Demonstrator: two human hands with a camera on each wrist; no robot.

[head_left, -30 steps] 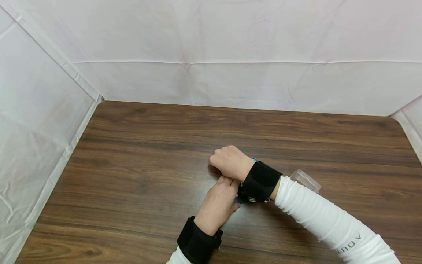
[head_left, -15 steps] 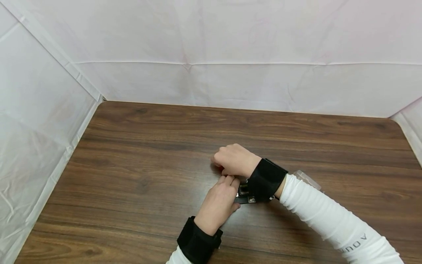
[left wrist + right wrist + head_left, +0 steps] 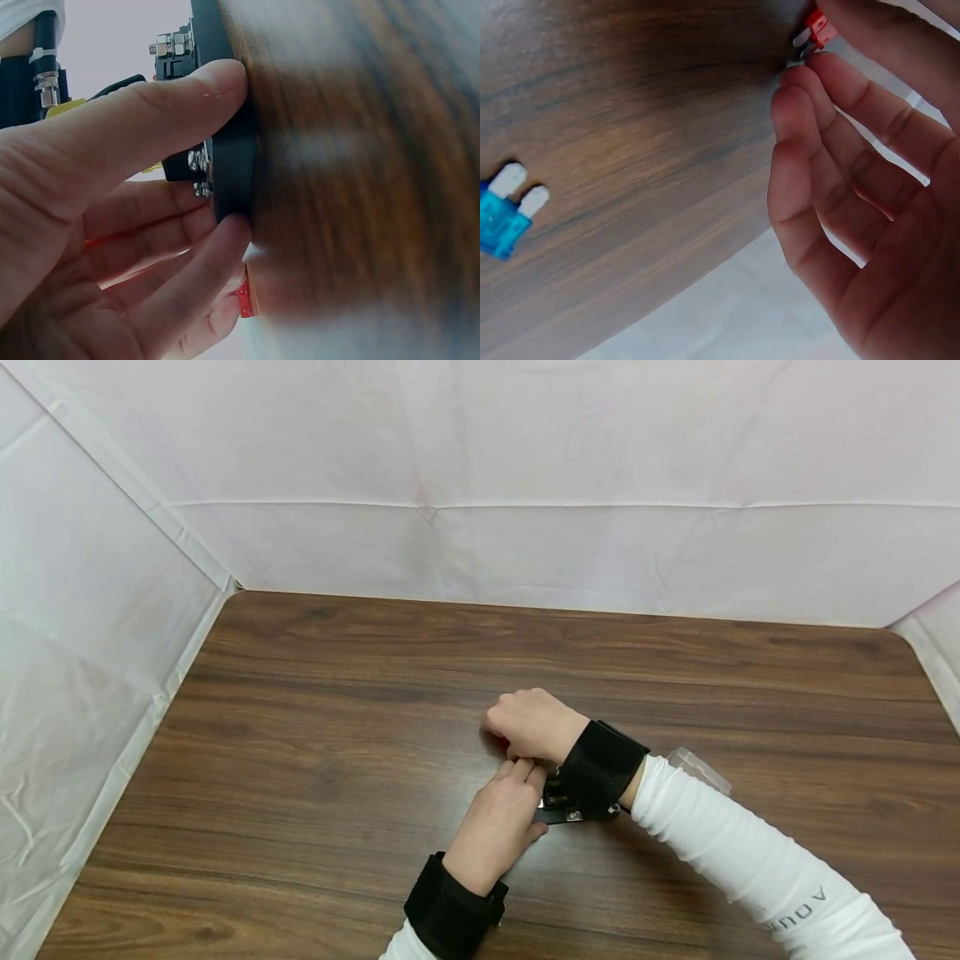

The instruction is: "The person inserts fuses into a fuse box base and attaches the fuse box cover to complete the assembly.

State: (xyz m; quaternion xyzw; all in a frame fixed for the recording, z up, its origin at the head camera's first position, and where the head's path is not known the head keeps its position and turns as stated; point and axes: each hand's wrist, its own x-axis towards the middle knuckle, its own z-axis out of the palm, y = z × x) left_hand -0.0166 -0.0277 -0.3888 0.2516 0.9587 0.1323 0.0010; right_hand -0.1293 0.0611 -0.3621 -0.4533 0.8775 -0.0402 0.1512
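Observation:
A black fuse block [image 3: 553, 816] with metal terminal bolts lies on the table, partly hidden under the right wrist. My left hand [image 3: 497, 818] grips its end, thumb on one side and fingertips at the lower corner, as the left wrist view shows. Beyond that end, my right hand [image 3: 536, 724] is bent low over the table. In the right wrist view its thumb and forefinger pinch a small red blade fuse [image 3: 822, 28], metal prongs pointing out, close to the tabletop. A blue blade fuse [image 3: 501, 217] lies on the wood farther off.
A clear plastic cover [image 3: 701, 770] lies to the right, partly behind the right sleeve. The brown wooden table [image 3: 337, 710] is bordered by white sheeting [image 3: 525, 552] at the back and sides.
My right hand has shifted slightly right and its fingers have bent down toward the table, uncovering more of the fuse block. My left hand stays put.

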